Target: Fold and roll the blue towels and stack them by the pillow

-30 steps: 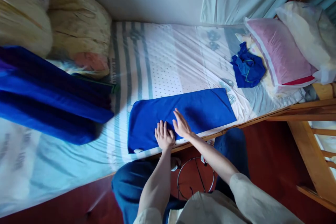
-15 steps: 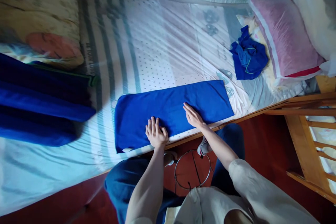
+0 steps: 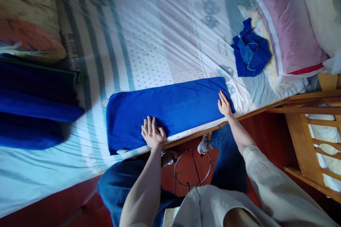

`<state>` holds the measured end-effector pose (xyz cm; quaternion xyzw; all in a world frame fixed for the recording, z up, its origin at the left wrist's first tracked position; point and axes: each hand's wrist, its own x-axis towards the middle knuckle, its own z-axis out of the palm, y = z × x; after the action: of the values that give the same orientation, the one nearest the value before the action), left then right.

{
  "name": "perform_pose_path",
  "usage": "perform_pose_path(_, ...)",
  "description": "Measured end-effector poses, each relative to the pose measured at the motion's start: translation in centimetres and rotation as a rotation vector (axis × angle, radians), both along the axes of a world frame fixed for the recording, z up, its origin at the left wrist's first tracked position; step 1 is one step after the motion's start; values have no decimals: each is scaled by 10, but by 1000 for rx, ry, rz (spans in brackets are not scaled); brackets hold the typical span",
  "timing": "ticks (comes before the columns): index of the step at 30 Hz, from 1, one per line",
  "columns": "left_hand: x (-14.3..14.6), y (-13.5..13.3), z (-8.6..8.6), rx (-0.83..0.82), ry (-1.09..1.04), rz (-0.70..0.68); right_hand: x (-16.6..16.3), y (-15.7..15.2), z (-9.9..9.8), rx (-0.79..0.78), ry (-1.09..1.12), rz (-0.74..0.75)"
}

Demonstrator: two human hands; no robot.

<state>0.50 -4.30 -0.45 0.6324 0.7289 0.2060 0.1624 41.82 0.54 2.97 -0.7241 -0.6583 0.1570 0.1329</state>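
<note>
A long blue towel (image 3: 170, 110), folded into a strip, lies along the near edge of the bed (image 3: 160, 42). My left hand (image 3: 152, 135) rests flat on its near edge, left of the middle, fingers stretched out. Near the towel's right end my right hand (image 3: 224, 104) lies flat on the cloth with its fingers together and extended. Neither hand holds anything.
A crumpled blue garment (image 3: 250, 55) lies by a pink pillow (image 3: 287, 32) at the right. Stacked blue blankets (image 3: 34, 106) and a patterned bundle (image 3: 23, 25) sit at the left. A wooden bed frame (image 3: 306, 120) stands at the right, above a red floor with a wire ring (image 3: 193, 166).
My right hand has slid rightward along the towel from its middle to its right end. The left hand has stayed flat near the near edge. The view has shifted a little.
</note>
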Motion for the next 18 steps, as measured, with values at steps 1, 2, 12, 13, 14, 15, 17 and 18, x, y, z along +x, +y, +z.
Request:
perform_pose_path(1, 0, 0, 0, 3, -5, 0, 9, -1, -1, 3, -23, -21)
perform_pose_path(2, 0, 0, 1, 5, -11, -1, 16, -1, -2, 6, -44, -38)
perform_pose_path(12, 4, 3, 8, 13, -39, -3, 35, 2, 2, 12, -164, -121)
perform_pose_path(13, 4, 4, 8, 18, -42, -4, 35, 4, 3, 3, -163, -132)
perform_pose_path(14, 4, 4, 8, 22, -46, -5, 34, 7, 4, -6, -161, -148)
perform_pose_path(15, 4, 4, 8, 25, -52, -5, 30, 11, 4, -11, -156, -171)
perform_pose_path(17, 4, 4, 6, 30, -71, 0, 10, 19, 3, 2, -142, -234)
perform_pose_path(18, 4, 5, 5, 30, -86, 2, -8, 22, 2, 21, -128, -258)
